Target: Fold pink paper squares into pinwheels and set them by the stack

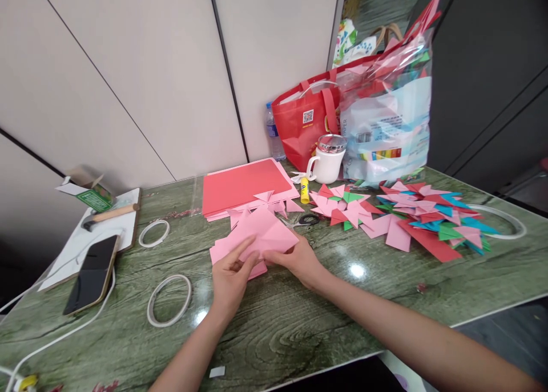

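A pink sheet of paper (268, 232) is held between my two hands, a little above the table, with faint creases across it. My left hand (233, 272) pinches its lower left edge between thumb and fingers. At the lower right edge, my right hand (297, 261) grips it with the thumb in front and the fingers mostly hidden behind. Other pink paper pieces (218, 252) lie beneath and to the left of the held sheet. Just beyond sits a stack of red paper (246, 184) on pink sheets. Black-handled scissors (308, 219) lie partly covered to the right.
Folded paper stars (346, 203) and a larger colourful pile (436, 209) lie right. A yellow glue stick (304, 190), white mug (329, 161), red bag (299, 124) and filled plastic bag (385, 129) stand behind. Left are white rings (169, 324), a phone (92, 275) and a hammer (111, 214).
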`<state>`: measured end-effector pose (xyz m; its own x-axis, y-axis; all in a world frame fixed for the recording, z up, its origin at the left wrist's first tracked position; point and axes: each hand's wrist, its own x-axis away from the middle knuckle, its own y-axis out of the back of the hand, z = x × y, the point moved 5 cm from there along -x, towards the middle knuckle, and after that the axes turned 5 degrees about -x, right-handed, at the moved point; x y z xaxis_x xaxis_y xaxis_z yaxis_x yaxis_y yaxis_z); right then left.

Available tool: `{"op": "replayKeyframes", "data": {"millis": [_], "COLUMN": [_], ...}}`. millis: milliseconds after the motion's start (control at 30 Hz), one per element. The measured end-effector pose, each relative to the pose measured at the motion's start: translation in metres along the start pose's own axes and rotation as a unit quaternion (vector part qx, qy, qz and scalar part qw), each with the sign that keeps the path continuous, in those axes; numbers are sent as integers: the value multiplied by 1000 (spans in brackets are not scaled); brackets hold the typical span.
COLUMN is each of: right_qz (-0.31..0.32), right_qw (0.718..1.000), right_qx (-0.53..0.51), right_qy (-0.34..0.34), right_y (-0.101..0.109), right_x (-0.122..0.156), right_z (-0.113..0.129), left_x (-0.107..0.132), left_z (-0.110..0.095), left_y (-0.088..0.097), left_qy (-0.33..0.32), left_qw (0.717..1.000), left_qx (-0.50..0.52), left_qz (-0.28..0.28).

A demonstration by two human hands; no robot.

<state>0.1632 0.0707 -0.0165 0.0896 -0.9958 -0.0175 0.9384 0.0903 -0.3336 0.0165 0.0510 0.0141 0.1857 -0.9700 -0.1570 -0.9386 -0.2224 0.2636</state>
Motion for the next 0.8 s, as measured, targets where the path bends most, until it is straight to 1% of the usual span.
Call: {"op": "replayKeyframes", "data": {"millis": [100,200,367,433,467,567,633,733,800], "right_qz": [-8,0,8,8,7,0,0,2,0], "right_qw": [1000,1000,1000,1000,999,999,998,997,996], "right_qx": [5,0,-7,-15,-20,-40,-54,-63,-71], "right_qy": [-14,-5,-9,-23,-29,-35,-39,-53,-54], "right_y": [1,0,-2,-2,-2,0,1,0,1], "right_x": [0,0,0,0,-1,-3,-3,-3,-4], "right_z": [-2,0,2,0,-1,-2,-3,-3,-3], "left_x": [1,1,0,-1,-1,-2,-1,0,0], "left_z": [-3,-2,0,0,0,0,-1,-3,-5], "left_y": [-3,-6,-4,-4,-4,-9,-12,-12,-7], "left_qy": [16,29,27,22,21,18,9,-15,-53], "left_qw": [1000,999,998,997,994,977,968,971,982], "left_qx": [10,31,42,72,101,194,222,201,149], "left_qz": [17,30,25,25,34,88,115,125,100]}}
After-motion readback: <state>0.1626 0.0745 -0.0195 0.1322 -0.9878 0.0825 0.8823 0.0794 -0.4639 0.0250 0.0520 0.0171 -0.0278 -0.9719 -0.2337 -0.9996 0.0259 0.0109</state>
